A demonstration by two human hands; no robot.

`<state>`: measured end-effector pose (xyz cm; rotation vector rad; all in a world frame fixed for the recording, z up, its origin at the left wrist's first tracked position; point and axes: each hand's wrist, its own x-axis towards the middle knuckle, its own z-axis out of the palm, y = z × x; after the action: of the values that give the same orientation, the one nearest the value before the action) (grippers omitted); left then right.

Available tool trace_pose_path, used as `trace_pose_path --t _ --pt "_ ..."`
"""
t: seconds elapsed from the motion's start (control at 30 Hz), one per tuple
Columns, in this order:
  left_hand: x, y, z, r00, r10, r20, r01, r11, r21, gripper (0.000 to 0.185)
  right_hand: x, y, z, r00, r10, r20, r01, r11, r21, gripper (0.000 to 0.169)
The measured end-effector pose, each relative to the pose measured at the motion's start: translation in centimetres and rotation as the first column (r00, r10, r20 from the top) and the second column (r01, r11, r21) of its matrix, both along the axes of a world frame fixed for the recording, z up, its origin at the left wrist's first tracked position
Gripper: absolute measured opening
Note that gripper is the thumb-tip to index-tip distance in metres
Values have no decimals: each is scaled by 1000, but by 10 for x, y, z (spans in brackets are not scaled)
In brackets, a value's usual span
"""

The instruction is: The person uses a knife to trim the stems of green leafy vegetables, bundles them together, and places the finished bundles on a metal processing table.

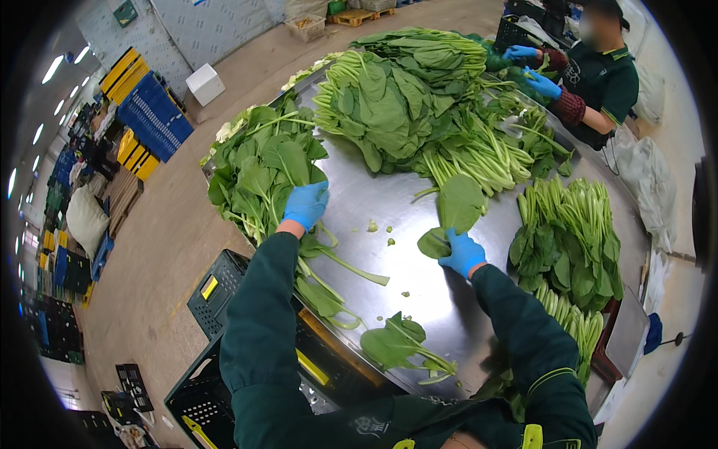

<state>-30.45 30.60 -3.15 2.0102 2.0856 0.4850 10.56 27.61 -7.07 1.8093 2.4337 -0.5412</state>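
Note:
My left hand (307, 205), in a blue glove, rests against a loose heap of leafy greens (261, 163) along the table's left edge. Its fingers point into the leaves, and I cannot tell whether they grip any. In my right hand (463, 253), also gloved in blue, the fingertips pinch a broad green leaf (435, 243) just above the steel table (370, 196). A larger leaf (461, 203) extends beyond those fingertips. Several loose stalks with leaves (395, 342) lie near my body. Farther off is a big pile of greens (392, 106).
Bunched greens (566, 241) are stacked at right, beside a scale-like metal plate (625, 331). Across the table a co-worker (597, 73) in blue gloves handles green netting. Dark plastic crates (219, 292) stand at my left. Blue and yellow crates (154, 115) are stacked on the floor.

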Motion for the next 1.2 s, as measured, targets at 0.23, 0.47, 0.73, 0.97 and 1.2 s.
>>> trace_pose_path --t 0.23,0.47,0.73,0.97,1.2 --pt "20 61 13 323 182 929 -100 982 -158 40 -90 -23 -24 855 249 -455 -380 898 -222 45" --pt "12 144 24 -137 269 953 -119 951 -286 57 -109 110 138 810 534 -242 -459 835 304 61" --pt "33 219 -8 -380 159 911 -95 973 -209 68 -130 301 172 977 69 -200 0 945 327 100" --pt "27 278 -42 -128 201 971 -369 899 -235 56 -163 327 128 937 59 -343 20 975 223 113" --pt "40 256 -29 -139 99 985 -274 952 -134 46 -156 334 118 967 84 -241 -11 956 293 91"
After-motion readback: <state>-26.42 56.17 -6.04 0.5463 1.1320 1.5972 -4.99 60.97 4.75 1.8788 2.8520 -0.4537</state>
